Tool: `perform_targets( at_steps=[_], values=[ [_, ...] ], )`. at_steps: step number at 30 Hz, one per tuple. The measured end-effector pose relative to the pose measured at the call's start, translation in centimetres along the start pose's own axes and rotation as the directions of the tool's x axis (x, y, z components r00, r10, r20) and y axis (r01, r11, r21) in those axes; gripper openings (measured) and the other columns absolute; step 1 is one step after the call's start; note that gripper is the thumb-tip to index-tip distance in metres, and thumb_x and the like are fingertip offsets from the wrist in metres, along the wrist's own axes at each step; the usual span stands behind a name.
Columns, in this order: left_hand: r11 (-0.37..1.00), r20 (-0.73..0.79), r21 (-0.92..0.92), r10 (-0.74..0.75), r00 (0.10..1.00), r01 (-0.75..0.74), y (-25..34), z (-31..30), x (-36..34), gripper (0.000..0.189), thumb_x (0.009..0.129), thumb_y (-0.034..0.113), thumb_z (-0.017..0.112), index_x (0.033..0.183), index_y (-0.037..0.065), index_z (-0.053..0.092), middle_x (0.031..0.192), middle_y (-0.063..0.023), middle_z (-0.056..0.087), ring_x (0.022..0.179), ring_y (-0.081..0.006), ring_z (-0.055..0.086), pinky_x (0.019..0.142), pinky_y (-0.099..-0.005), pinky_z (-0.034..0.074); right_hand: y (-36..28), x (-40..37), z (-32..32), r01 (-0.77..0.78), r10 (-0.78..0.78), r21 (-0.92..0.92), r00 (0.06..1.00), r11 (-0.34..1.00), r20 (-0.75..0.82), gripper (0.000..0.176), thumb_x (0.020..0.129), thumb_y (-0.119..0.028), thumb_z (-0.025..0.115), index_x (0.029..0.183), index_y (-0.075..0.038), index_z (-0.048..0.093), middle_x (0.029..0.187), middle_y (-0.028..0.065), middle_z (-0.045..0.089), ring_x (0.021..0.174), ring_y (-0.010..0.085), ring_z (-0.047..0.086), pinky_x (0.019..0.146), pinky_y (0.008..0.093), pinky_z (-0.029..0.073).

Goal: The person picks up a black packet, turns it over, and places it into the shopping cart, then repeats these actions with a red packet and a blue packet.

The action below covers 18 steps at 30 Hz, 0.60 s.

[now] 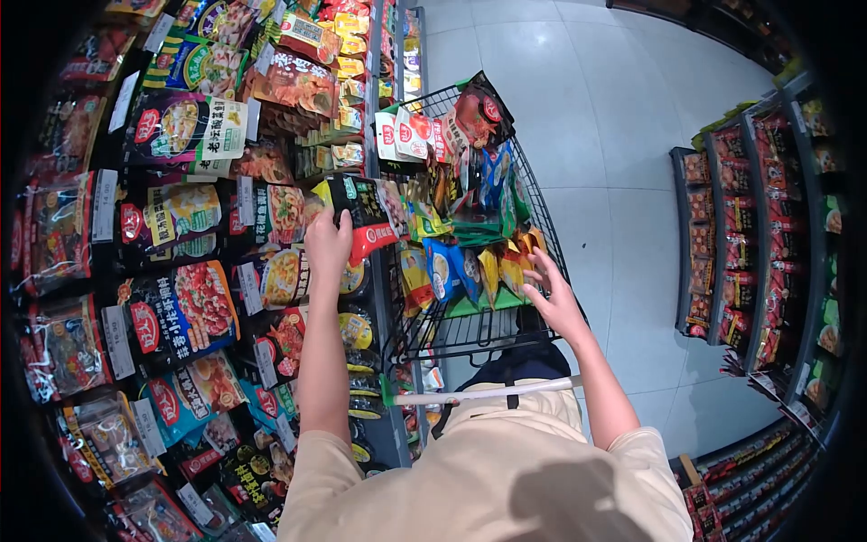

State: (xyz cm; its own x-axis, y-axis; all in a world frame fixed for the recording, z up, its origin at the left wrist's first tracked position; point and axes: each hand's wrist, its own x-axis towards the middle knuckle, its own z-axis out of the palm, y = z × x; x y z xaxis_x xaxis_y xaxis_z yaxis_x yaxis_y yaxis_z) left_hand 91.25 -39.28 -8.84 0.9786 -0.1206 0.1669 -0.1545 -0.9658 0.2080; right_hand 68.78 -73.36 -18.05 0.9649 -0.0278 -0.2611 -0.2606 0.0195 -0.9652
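Note:
My left hand (pixel 328 242) grips the edge of a black and red food packet (pixel 364 210), held between the shelf and the cart. Fingers apart, my right hand (pixel 553 294) is over the right side of the black wire shopping cart (pixel 553 237), beside some yellow and orange packets (pixel 508 265). Inside the cart are blue packets (pixel 442 271), green packets and, at its far end, a dark red packet (pixel 479 113) next to white and red ones (pixel 413 134).
Shelves of seasoning packets (pixel 206 303) with price tags (pixel 118 343) run along the left. Another stocked shelf (pixel 736 226) stands across the tiled floor (pixel 623 163). The cart's handle (pixel 488 391) lies against my body.

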Motion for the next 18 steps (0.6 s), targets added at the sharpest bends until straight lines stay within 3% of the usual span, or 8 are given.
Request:
perform_targets(
  at_steps=[2,4,6,13,18],
  values=[
    [0.999,0.014,0.027,-0.037,0.999,0.037,0.0,1.7,1.7,0.027,0.091,0.025,0.062,0.094,-0.001,0.065,0.087,-0.0239,0.068,0.083,-0.0445,0.065,0.072,-0.0513,0.051,1.8,-1.1,-1.2,-0.050,0.049,-0.008,0.993,0.999,-0.108,0.062,0.095,-0.009,0.062,0.151,-0.006,0.035,0.144,0.0184,0.050,0.125,0.0272,0.057,0.106,0.0388,0.045],
    [0.996,-0.004,0.017,-0.084,0.996,0.084,0.4,3.1,3.2,0.029,0.091,0.027,0.061,0.094,-0.002,0.066,0.090,-0.0251,0.069,0.086,-0.0447,0.065,0.076,-0.0529,0.051,2.8,-2.3,-2.2,-0.015,0.004,-0.067,0.987,0.998,-0.162,0.057,0.095,-0.007,0.060,0.148,-0.005,0.040,0.141,0.0181,0.053,0.127,0.0281,0.057,0.106,0.0387,0.044],
    [0.996,0.010,-0.038,-0.078,0.997,0.078,-0.1,5.1,4.3,0.029,0.091,0.026,0.060,0.095,-0.002,0.065,0.092,-0.0253,0.069,0.087,-0.0454,0.065,0.077,-0.0539,0.050,4.3,-3.2,-3.1,0.003,-0.071,-0.258,0.964,0.966,-0.255,0.055,0.095,-0.006,0.058,0.147,-0.005,0.042,0.140,0.0185,0.054,0.128,0.0301,0.055,0.107,0.0386,0.043],
    [0.999,-0.019,-0.042,0.034,0.999,-0.035,0.6,12.3,6.0,0.025,0.090,0.024,0.061,0.094,-0.001,0.064,0.091,-0.0256,0.068,0.087,-0.0452,0.065,0.077,-0.0539,0.051,4.8,-5.5,-4.3,-0.110,-0.028,-0.397,0.945,0.911,-0.325,0.051,0.095,-0.005,0.054,0.144,-0.004,0.043,0.137,0.0216,0.054,0.129,0.0379,0.052,0.107,0.0421,0.042],
    [0.994,0.111,-0.057,-0.085,0.990,0.092,2.1,15.6,5.3,0.027,0.090,0.025,0.062,0.098,0.000,0.065,0.095,-0.0252,0.068,0.090,-0.0451,0.065,0.079,-0.0531,0.052,6.8,-6.7,-3.8,-0.164,0.000,-0.512,0.953,0.844,-0.304,0.051,0.095,-0.005,0.054,0.144,-0.003,0.042,0.138,0.0239,0.053,0.127,0.0409,0.051,0.106,0.0432,0.043]
  ],
)
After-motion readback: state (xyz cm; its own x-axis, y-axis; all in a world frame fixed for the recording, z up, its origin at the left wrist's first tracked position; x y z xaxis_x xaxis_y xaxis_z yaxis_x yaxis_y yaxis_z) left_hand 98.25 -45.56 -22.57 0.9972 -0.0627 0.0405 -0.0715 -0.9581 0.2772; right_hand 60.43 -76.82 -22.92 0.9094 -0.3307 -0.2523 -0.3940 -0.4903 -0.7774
